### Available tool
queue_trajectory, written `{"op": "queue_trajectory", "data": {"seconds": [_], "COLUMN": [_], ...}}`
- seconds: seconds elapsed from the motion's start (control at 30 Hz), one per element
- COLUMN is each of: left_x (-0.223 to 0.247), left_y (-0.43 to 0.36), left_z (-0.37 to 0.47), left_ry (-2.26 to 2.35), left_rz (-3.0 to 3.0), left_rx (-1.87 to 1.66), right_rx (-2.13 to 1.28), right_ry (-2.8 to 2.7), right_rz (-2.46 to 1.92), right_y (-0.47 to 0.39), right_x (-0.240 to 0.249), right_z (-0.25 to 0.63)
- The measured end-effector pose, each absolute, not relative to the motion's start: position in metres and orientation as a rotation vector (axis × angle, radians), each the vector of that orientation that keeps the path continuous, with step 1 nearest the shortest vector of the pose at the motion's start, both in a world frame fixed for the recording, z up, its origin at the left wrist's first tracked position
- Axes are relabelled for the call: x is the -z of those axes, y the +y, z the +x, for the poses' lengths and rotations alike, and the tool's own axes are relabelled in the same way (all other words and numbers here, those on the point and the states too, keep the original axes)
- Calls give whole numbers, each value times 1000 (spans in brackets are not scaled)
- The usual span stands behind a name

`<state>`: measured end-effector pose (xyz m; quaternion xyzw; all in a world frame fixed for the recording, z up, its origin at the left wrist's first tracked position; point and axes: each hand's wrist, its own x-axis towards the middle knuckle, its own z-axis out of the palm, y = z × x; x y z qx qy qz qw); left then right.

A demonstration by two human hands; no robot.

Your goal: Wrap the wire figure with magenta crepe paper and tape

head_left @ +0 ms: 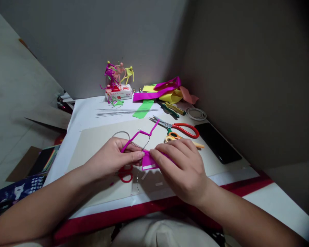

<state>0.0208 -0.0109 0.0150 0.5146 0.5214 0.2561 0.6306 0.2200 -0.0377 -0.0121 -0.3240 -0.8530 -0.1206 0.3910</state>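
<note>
My left hand [125, 152] pinches a thin figure frame of bent wire [145, 133], wrapped in magenta strip, with a bare twisted length showing below it. At the same spot, my right hand [181, 166] grips a flat piece of magenta crepe paper [149, 162] by its upper edge. A pale band runs along the paper's lower edge. Both hands meet just above the board, fingertips almost touching. A loose twisted silver wire [137, 180] hangs beneath my left fingers. Part of the paper is hidden behind my right fingers.
Red-handled scissors [182, 128], orange scissors [173, 136], pliers [171, 110] and a black phone [218, 142] lie to the right. Small red scissors [125, 174] rest under my left hand. Behind are straight wires [118, 112], crepe strips [157, 93] and several wire figures [118, 73] on a box [122, 92].
</note>
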Motion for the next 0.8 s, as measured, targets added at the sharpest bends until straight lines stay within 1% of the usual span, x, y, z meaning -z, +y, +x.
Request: {"op": "queue_trajectory", "data": {"seconds": [0.23, 0.43, 0.63, 0.7, 0.8], "left_x": [-25, -26, -28, -30, -32], "left_y": [-16, -19, -21, -23, -26], "left_z": [22, 22, 27, 31, 35], "left_ry": [1256, 1268, 1303, 1341, 1419], "left_rz": [1335, 1304, 1367, 1385, 1402], "left_rx": [-521, -335, -317, -331, -353], "right_rx": [41, -265, -391, -538, -877], "right_ry": [-2106, -2087, -2058, -1967, -1786], "right_rz": [-932, -930, -883, -943, -1078], "right_y": [-40, -37, -34, -32, -28], "right_x": [11, 12, 14, 14, 14], "right_z": [216, 218, 222, 220, 215]}}
